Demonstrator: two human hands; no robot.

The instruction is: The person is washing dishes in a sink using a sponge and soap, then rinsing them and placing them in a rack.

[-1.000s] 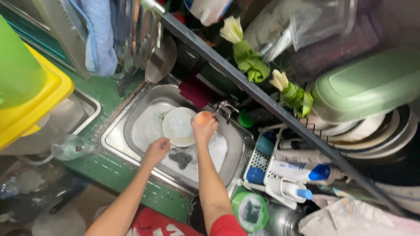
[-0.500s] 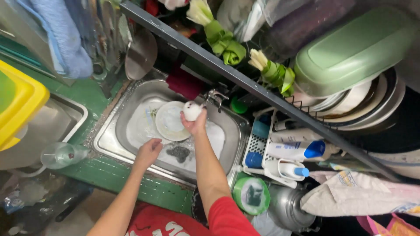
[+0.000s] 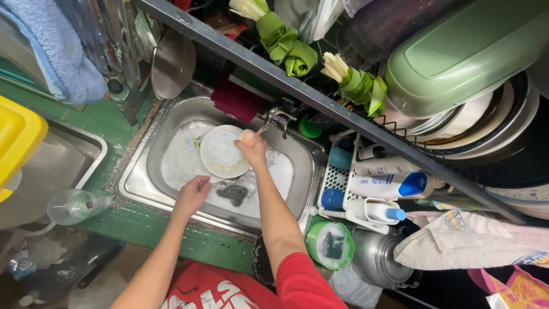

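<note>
Washing dishes in the sink (image 3: 143, 183), our right hand (image 3: 251, 150) closes on something small by the tap (image 3: 274, 117); left hand (image 3: 193, 194), loosely curled and empty, nears the scourer (image 3: 231, 194). Rinsing the plate (image 3: 224, 151) seems next.

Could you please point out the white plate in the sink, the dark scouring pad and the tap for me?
white plate (image 3: 223, 150): head view, on the plate's pale centre.
dark scouring pad (image 3: 232, 194): head view, on the middle of the wiry wad.
tap (image 3: 275, 117): head view, on the metal spout's body.
</note>
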